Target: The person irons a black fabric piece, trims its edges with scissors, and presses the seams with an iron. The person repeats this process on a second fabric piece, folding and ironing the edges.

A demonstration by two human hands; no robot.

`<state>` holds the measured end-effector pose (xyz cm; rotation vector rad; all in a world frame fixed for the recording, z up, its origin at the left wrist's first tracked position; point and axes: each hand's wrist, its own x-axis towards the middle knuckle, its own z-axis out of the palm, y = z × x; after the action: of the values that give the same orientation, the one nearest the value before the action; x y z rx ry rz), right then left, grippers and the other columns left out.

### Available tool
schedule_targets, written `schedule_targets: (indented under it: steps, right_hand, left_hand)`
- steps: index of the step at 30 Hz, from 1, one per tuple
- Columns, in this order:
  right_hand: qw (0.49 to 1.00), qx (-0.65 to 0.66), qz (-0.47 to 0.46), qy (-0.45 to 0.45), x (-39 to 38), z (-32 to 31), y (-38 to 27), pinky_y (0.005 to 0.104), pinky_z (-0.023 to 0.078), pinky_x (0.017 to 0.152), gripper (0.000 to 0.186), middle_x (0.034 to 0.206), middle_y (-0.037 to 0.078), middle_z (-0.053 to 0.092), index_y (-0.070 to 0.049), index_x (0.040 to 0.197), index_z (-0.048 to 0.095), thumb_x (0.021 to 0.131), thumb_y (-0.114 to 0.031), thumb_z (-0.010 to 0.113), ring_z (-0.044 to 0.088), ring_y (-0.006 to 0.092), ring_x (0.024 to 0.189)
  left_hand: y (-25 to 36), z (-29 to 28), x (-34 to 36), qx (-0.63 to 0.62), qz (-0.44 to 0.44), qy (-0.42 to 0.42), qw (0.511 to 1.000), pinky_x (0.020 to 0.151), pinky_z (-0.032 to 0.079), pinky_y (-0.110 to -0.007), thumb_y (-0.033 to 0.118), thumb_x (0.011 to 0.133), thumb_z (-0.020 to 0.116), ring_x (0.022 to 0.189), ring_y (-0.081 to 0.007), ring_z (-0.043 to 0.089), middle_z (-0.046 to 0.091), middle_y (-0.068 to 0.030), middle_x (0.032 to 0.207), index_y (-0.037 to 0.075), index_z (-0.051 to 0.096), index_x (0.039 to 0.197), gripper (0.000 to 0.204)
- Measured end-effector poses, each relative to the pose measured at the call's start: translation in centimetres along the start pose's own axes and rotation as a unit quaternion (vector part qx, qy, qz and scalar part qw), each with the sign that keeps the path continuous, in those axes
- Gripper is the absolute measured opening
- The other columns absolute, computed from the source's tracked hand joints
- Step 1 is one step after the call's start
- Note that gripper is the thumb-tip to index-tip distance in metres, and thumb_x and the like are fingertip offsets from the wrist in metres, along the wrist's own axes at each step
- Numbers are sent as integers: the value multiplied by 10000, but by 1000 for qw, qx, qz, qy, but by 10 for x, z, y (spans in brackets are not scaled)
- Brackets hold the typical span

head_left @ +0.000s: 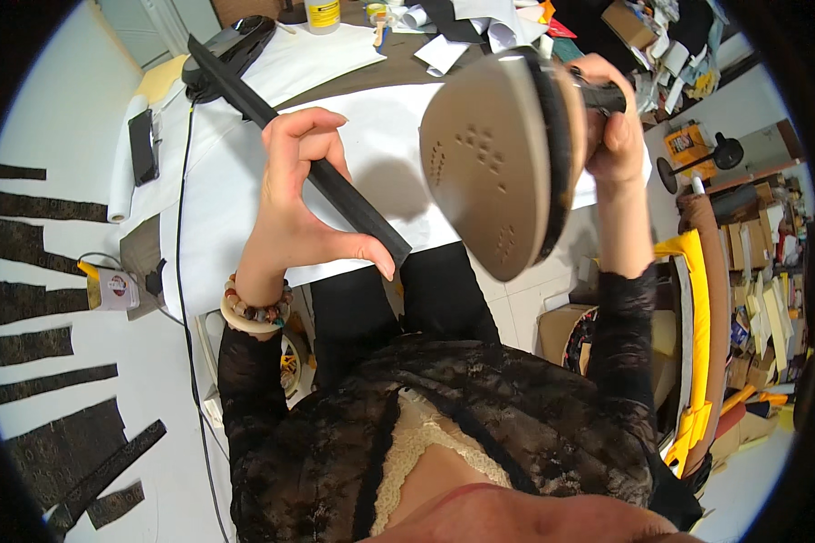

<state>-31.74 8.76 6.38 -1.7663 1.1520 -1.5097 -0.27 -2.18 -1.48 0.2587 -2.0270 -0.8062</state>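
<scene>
My left hand (290,195), with a bead bracelet (261,308) and a pale bangle at its wrist, holds a long narrow black strip (358,204). The fingers curl about its middle, and the thumb reaches its near end. The strip slants up to the far left. My right hand (611,136) grips a steam iron (480,172) by its handle. The iron is raised and tipped, so its beige soleplate with several steam holes shows. Below it lies a white sheet (380,127) on the table.
A black device (244,45) sits at the far left, near a black cord (183,208). A bottle with a yellow label (322,16) and paper scraps (444,54) lie at the back. Dark lace pieces (63,443) hang or lie at left. Yellow-edged shelving (693,344) stands at right.
</scene>
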Motion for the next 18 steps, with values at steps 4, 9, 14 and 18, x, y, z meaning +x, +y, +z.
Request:
schedule_targets:
  steps: [4, 9, 14, 18]
  right_hand:
    - [994, 84, -33, 66, 3, 42, 4, 235, 512, 764, 809, 969, 84, 672, 28, 1128, 594, 701, -640, 754, 647, 127, 853]
    - [994, 94, -55, 13, 14, 54, -4, 229, 524, 717, 779, 967, 90, 680, 26, 1101, 617, 711, -635, 744, 662, 133, 813]
    - [994, 81, -67, 18, 17, 61, -3, 161, 438, 423, 698, 850, 62, 677, 28, 1057, 633, 733, -579, 745, 592, 55, 559]
    - [994, 94, -61, 21, 15, 65, -6, 161, 405, 388, 631, 804, 54, 666, 27, 1057, 629, 760, -518, 746, 549, 37, 509]
  left_hand:
    - [1, -6, -1, -4, 9, -7, 1000, 877, 366, -345, 562, 332, 935, 937, -194, 441, 491, 14, 775, -1, 359, 1289, 1251]
    - [7, -2, 0, -87, -38, 3, 996, 722, 381, -270, 481, 341, 974, 833, -141, 465, 463, -36, 936, 14, 229, 1378, 1360]
    - [8, -4, 0, -74, -55, -26, 995, 751, 375, -301, 474, 335, 982, 903, -159, 440, 423, -59, 1026, 38, 202, 1408, 1397]
    - [9, -1, 1, -72, -45, -33, 996, 768, 361, -310, 495, 347, 976, 912, -166, 412, 396, -52, 1028, 42, 192, 1423, 1406]
